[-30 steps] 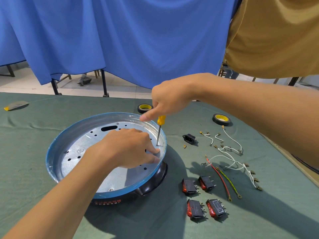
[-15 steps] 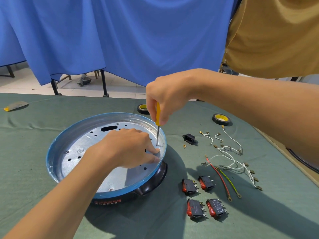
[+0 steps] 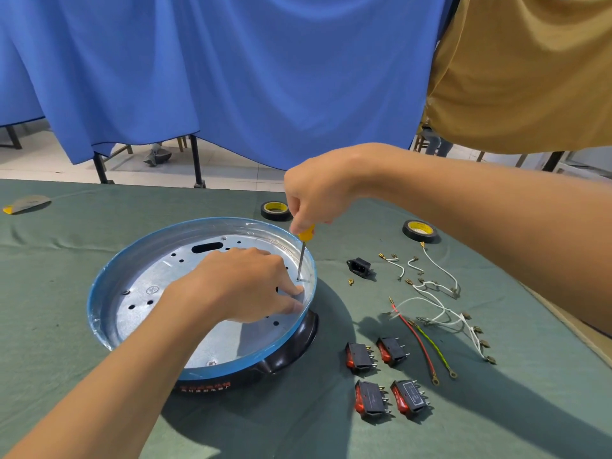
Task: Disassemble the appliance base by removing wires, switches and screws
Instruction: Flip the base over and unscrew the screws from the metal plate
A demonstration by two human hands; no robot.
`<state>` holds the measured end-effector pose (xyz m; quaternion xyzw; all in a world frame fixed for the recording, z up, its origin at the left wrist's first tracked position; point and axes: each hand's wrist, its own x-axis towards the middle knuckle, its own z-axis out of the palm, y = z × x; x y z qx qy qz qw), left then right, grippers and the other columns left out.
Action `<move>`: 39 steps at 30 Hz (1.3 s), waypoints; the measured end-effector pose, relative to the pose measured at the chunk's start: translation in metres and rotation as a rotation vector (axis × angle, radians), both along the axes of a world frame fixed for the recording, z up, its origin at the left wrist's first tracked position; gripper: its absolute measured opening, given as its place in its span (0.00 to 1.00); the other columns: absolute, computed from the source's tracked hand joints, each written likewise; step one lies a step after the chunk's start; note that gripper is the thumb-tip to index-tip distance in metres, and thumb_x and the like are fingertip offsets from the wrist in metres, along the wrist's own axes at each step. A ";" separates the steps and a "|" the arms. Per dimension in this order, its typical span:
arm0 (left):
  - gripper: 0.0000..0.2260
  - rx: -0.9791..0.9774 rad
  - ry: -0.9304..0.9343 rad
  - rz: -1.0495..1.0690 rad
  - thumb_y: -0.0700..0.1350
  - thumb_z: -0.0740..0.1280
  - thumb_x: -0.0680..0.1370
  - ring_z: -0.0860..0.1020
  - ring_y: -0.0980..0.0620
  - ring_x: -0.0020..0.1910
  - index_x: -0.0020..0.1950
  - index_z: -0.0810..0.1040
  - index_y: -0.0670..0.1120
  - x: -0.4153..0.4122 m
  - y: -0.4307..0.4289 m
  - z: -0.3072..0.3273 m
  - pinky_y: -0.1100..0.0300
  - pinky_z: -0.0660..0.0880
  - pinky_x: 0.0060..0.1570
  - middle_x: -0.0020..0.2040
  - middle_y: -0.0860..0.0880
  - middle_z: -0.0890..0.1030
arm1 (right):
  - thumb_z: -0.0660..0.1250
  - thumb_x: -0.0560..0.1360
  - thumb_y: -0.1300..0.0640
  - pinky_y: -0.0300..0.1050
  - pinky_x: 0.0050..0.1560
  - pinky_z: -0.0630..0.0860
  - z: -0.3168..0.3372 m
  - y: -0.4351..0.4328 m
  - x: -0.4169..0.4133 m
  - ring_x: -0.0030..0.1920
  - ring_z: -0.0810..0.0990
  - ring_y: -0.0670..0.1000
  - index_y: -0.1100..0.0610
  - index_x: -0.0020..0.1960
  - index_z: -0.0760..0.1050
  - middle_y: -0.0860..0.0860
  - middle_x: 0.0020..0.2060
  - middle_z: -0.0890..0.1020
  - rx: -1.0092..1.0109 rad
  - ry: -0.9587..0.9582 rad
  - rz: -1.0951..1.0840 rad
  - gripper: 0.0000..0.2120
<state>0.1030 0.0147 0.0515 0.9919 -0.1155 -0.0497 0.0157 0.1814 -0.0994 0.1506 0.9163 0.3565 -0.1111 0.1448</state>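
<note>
The round appliance base (image 3: 109,279), blue-rimmed with a perforated metal plate and a black underside, lies on the green table cloth. My right hand (image 3: 318,190) grips the yellow-handled screwdriver (image 3: 303,251), which stands upright with its tip on a screw near the plate's right rim. My left hand (image 3: 245,283) rests inside the base, fingertips pressing the plate just below the screwdriver tip. Several red-and-black rocker switches (image 3: 384,376) and loose wires (image 3: 437,309) lie to the right of the base.
A black socket part (image 3: 359,267) and small brass screws (image 3: 350,281) lie right of the base. Two rolls of black tape (image 3: 276,210) (image 3: 420,230) sit farther back. A flat grey object (image 3: 26,204) lies at the far left. Blue cloth hangs behind the table.
My right hand shifted its hold on the screwdriver handle, rising over it and then settling back on top. The shaft stays on the same screw. My left hand has not moved.
</note>
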 end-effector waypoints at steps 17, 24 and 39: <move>0.18 -0.031 0.000 0.009 0.68 0.59 0.75 0.72 0.53 0.42 0.63 0.76 0.67 0.003 0.001 -0.003 0.61 0.65 0.33 0.54 0.55 0.78 | 0.63 0.79 0.47 0.40 0.28 0.65 -0.004 -0.003 0.003 0.27 0.69 0.51 0.57 0.33 0.79 0.50 0.26 0.74 0.073 -0.021 -0.155 0.20; 0.17 -0.016 -0.010 0.006 0.68 0.59 0.75 0.73 0.51 0.44 0.61 0.76 0.69 0.002 0.000 -0.002 0.60 0.64 0.33 0.52 0.56 0.77 | 0.77 0.70 0.54 0.39 0.31 0.70 -0.001 -0.011 -0.003 0.37 0.75 0.50 0.51 0.41 0.81 0.51 0.38 0.80 0.208 0.077 -0.063 0.05; 0.16 -0.028 -0.008 0.010 0.68 0.59 0.75 0.73 0.52 0.45 0.61 0.76 0.70 0.001 0.000 -0.001 0.61 0.65 0.34 0.53 0.56 0.77 | 0.72 0.73 0.47 0.38 0.32 0.71 0.000 -0.017 -0.007 0.31 0.78 0.48 0.55 0.40 0.82 0.45 0.24 0.80 0.073 -0.026 -0.039 0.11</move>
